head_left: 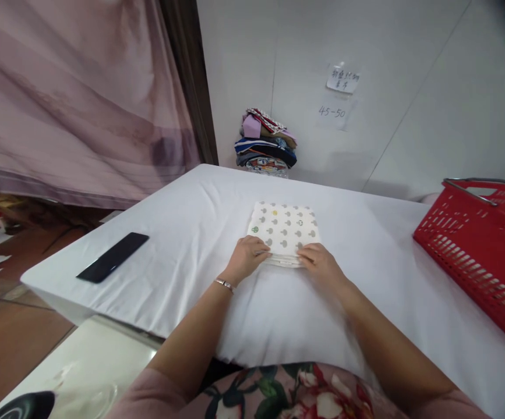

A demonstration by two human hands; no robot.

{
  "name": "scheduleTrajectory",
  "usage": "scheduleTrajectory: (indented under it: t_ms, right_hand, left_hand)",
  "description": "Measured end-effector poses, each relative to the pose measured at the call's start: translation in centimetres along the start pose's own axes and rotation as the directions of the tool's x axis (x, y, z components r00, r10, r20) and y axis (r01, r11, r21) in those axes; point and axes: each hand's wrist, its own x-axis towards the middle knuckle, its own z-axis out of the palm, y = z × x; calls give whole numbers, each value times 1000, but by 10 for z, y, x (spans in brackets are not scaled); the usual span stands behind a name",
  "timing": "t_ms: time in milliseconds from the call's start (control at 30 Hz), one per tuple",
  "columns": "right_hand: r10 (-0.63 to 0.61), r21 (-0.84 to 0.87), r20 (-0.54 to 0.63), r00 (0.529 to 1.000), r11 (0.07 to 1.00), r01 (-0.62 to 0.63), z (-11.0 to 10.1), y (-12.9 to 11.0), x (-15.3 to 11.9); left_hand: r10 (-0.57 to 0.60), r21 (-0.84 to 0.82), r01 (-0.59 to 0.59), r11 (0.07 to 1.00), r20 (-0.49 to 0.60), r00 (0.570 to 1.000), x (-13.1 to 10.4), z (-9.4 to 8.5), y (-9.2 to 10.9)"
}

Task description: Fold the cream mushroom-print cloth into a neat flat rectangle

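Observation:
A folded white cloth (283, 227) with rows of small grey tree-like prints lies on the white-covered table in front of me. A few of its prints are green or yellow. Layers of fabric show along its near edge. My left hand (249, 256) pinches the near left corner, thumb and fingers pressed together on the cloth. At the near right corner, my right hand (320, 262) grips the same edge in the same way. A bracelet circles my left wrist.
A dark flat slab (113, 257) lies on the table's left side. On the right stands a red plastic basket (475, 250) with a metal handle. A stack of folded clothes (266, 142) rises behind the far edge. A pink curtain (77, 93) hangs at left.

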Motion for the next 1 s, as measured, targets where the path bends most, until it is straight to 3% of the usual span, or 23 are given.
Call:
scheduleTrajectory:
  t_ms: [367, 767, 1000]
  right_hand:
    - [7, 56, -97, 995, 998, -2, 3, -1, -2]
    - [-69, -87, 83, 994, 993, 76, 1, 6, 0]
    - [-47, -118, 57, 997, 992, 53, 4, 2, 1]
  left_hand:
    - [14, 78, -16, 997, 22, 1000, -1, 2, 3]
    - [-18, 56, 17, 998, 20, 1000, 0, 4, 6]
    - [-47, 26, 47, 999, -19, 999, 2, 8, 8]
